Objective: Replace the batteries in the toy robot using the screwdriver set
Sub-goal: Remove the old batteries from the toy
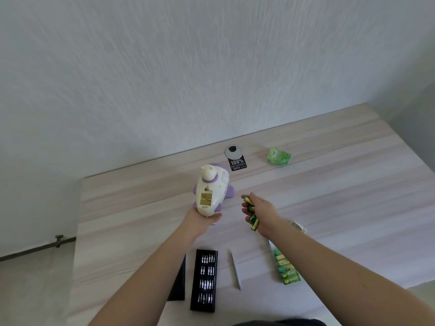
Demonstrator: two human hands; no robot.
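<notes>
Both hands are raised above the table (pixel 329 175) and stand apart, each occupied. Left hand (pixel 200 220) grips the toy robot (pixel 211 191) from below at its lower end, thumb visible along the near edge, holding the toy clear of the tabletop. Right hand (pixel 261 210) is curled round a bunch of green-and-gold batteries (pixel 251 215), several of which protrude from the fist at both ends; it sits just to the right of the toy, not touching it.

Toy robot: white body with purple limbs and collar, tilted with its head toward the far wall. Its battery compartment (pixel 206 198) faces the camera, uncovered, showing a yellowish recess; whether any cells sit inside cannot be determined.

On the table, near the person: an open black screwdriver bit case (pixel 203 281) with rows of metal bits, its black lid (pixel 179 285) lying just left, partly hidden by the left forearm. A slim silver screwdriver handle (pixel 235 270) lies to the right of the case. Further right, a pack of green batteries (pixel 286 269) is partly covered by the right forearm. A small whitish object (pixel 299 226) shows behind the right wrist; its nature is unclear.

At the far edge of the table: a round grey cable grommet (pixel 233 151), a black card (pixel 237 164) printed "100%" touching it, and a crumpled green wrapper (pixel 278 156) well to the right.
</notes>
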